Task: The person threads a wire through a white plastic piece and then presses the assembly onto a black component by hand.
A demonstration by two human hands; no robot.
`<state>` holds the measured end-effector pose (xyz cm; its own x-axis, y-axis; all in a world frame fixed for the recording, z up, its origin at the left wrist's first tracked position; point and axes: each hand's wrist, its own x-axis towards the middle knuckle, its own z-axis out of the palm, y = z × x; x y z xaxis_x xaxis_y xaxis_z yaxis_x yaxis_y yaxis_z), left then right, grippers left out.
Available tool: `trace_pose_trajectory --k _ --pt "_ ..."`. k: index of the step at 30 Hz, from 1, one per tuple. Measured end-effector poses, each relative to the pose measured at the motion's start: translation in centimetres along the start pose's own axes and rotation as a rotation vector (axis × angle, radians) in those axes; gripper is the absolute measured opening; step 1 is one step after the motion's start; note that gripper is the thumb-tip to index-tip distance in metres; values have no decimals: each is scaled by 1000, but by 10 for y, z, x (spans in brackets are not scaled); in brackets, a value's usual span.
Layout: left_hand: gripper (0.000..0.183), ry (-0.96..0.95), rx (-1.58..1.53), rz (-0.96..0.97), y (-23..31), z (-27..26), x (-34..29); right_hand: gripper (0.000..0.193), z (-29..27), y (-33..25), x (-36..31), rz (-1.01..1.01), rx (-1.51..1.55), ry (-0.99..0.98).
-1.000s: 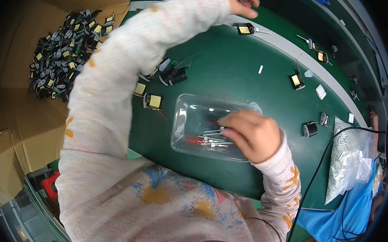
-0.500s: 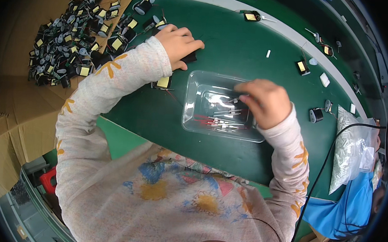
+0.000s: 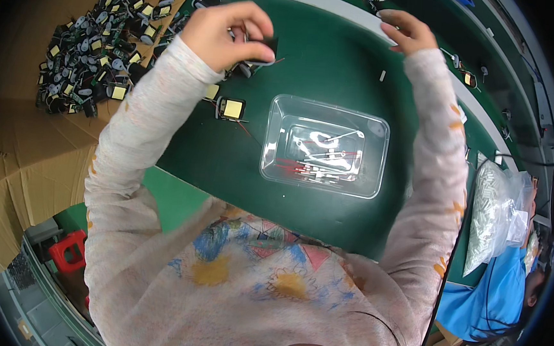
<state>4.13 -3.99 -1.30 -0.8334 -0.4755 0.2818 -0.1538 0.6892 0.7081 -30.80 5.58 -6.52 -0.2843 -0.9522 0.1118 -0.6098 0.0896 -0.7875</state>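
My left hand (image 3: 230, 36) is raised over the left of the green table, its thumb and fingers closed on a small black electronic unit (image 3: 268, 49). Out to the far right edge reaches my right hand (image 3: 412, 34), thumb and forefinger apart; I see nothing held between them. A clear plastic tray (image 3: 383, 151) stands in front of me. Inside lie several thin white rods (image 3: 320, 157) and pieces with red wires (image 3: 290, 167). A black unit with a yellow pad (image 3: 232, 109) rests left of the tray, its red wire trailing toward it.
A cardboard box (image 3: 22, 149) full of black and grey units (image 3: 92, 57) opens at the left. Along the far edge runs a pale strip (image 3: 327, 8) with more units beyond. At right are a bag of small white pieces (image 3: 487, 213) and a person's blue sleeve (image 3: 483, 297).
My right hand has left the tray and moved up to the far right edge. My left hand has lifted with the black unit in its grasp. Rods in the tray lie differently.
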Motion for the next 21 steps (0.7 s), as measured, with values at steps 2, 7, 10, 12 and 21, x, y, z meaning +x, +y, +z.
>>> trace_pose_trajectory --k 2,7,10,12,21 --pt "40 -28 -277 -219 23 -2 5 25 -5 -62 -56 -189 -44 27" --pt "30 -102 -891 -342 26 4 15 13 43 -122 -145 -524 -476 -320" --pt "30 -169 -1303 -218 7 29 26 14 73 -110 -158 -536 -725 -255" --pt "38 -81 -1386 -249 12 44 31 7 92 -95 -160 -621 -826 -218" --pt "29 -190 -1443 -220 25 52 36 25 49 -123 -150 -523 -216 -309"
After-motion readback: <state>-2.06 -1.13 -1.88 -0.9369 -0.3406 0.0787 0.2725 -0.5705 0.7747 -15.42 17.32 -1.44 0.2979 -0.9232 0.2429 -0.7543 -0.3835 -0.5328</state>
